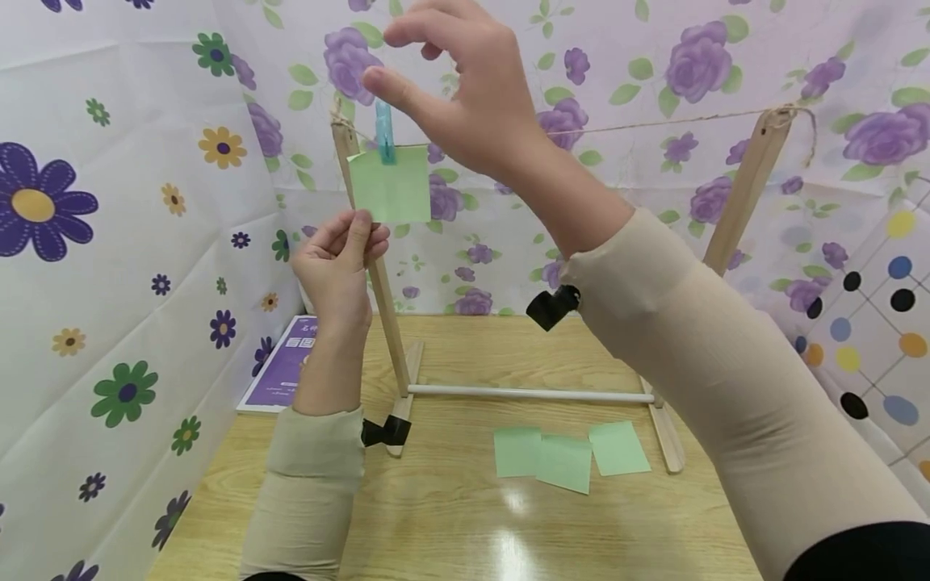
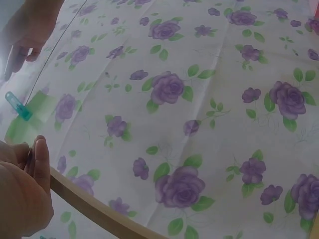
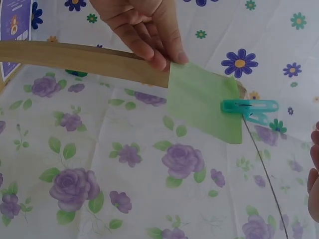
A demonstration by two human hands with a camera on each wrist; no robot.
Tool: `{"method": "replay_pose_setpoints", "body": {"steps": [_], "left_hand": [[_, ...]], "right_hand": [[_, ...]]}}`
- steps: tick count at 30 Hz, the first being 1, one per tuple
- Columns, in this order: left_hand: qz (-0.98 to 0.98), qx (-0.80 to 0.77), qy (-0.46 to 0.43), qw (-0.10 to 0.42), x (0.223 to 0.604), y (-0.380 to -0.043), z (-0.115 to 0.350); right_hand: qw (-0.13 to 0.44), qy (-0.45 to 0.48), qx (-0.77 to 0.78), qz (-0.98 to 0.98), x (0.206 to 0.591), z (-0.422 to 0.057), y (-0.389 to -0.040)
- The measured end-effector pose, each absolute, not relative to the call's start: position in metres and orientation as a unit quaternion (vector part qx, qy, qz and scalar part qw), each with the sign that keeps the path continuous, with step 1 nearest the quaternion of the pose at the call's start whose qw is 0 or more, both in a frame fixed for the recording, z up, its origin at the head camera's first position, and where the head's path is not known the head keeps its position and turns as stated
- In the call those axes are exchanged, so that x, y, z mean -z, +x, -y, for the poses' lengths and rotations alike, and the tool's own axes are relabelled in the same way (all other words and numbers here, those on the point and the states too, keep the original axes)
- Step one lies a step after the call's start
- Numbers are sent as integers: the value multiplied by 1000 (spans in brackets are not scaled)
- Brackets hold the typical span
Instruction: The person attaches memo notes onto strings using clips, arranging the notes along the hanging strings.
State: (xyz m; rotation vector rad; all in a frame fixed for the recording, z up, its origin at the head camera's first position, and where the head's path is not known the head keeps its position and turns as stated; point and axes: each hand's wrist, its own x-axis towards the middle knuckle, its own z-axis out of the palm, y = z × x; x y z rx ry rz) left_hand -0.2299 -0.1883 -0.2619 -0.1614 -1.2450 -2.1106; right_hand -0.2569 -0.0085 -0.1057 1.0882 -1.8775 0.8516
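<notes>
A green sticky note (image 1: 392,190) hangs from the twine (image 1: 639,127) near the left wooden post (image 1: 388,323). A teal clothespin (image 3: 249,106) clips its top edge to the line. My left hand (image 1: 337,266) pinches the note's lower left corner between thumb and fingers, seen also in the right wrist view. Above the clothespin my right hand (image 1: 465,89) is raised, thumb and fingers spread apart with nothing between them. In the right wrist view only its fingertips show at the right edge.
Three more green notes (image 1: 565,461) lie on the wooden table (image 1: 450,516). A white rod (image 1: 530,393) joins the feet of the left post and the right wooden post (image 1: 748,190). A purple booklet (image 1: 279,367) lies at the left. Flowered cloth (image 1: 625,73) hangs behind.
</notes>
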Motion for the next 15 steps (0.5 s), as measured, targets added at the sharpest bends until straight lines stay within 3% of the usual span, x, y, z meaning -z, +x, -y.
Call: {"method": "replay_pose_setpoints", "body": {"steps": [8,15], "left_hand": [[504,797,-63,326,270,-225,192],[549,781,-68,290,287,-217,197]], "right_hand": [[477,523,-402,581,145,-24,-237],[425,499,-469,591,211,-58,-212]]}}
